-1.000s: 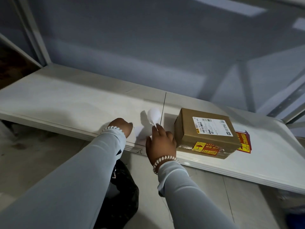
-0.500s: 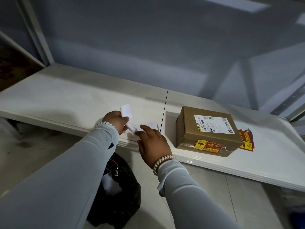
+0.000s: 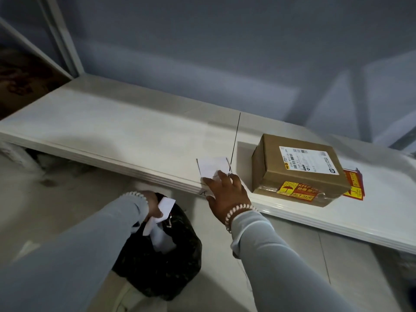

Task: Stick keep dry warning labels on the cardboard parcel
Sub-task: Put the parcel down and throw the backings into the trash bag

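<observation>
The brown cardboard parcel (image 3: 299, 168) sits on the white shelf (image 3: 112, 131), over to the right. A yellow and red keep dry label (image 3: 297, 190) is stuck on its front side, and a white shipping label (image 3: 308, 159) is on top. More red and yellow labels (image 3: 353, 184) lie just behind the parcel's right end. The right hand (image 3: 226, 193) rests at the shelf edge, fingers closed on a white paper (image 3: 212, 166) — near the parcel, not touching it. The left hand (image 3: 152, 204) grips white paper scraps (image 3: 163, 209) over a black bag (image 3: 162, 262) down on the floor.
</observation>
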The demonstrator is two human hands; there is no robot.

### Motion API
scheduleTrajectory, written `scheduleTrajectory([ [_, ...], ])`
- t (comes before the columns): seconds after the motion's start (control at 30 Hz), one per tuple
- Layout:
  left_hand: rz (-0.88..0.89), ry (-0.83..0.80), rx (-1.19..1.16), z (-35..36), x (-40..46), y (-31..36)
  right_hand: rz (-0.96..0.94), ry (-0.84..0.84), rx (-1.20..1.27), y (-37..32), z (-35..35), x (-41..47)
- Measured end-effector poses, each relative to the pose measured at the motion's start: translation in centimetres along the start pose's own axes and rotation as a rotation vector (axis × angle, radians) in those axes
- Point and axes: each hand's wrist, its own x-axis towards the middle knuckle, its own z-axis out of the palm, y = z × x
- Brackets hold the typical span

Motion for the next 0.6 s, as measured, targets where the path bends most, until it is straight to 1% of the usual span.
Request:
scheduleTrajectory([
  [0.07,-0.041,-0.031,0.036,1.6,0.8,-1.1,-0.018,0.009,-0.015,0.1,-0.1,-0.1],
  [0.17,-0.091,-0.046,0.020,3.0,1.0,-1.9,-0.033,0.056,-0.037,0.1,-0.2,-0.2],
  [0.3,-0.123,0.032,-0.018,3.7,1.5,-2.4,-0.007,0.064,-0.071,0.3,0.2,0.1],
  [0.33,-0.139,0.030,-0.015,3.7,1.4,-2.3,-0.002,0.061,-0.070,0.3,0.3,0.1],
  [0.4,-0.133,0.031,-0.026,3.7,1.2,-2.1,0.000,0.054,-0.061,0.2,0.4,0.1],
  [0.5,-0.132,0.138,-0.103,3.6,1.4,-2.3,-0.032,0.054,-0.096,0.0,0.6,-0.1],
  [0.53,-0.131,0.148,-0.125,3.6,1.7,-2.4,-0.036,0.049,-0.101,-0.1,0.7,-0.1],
  [0.57,-0.114,0.139,-0.136,3.7,2.0,-2.3,-0.034,0.043,-0.097,-0.2,0.7,0.0],
  [0.6,-0.107,0.093,-0.139,3.7,2.1,-2.3,-0.030,0.043,-0.088,-0.3,0.7,-0.1],
])
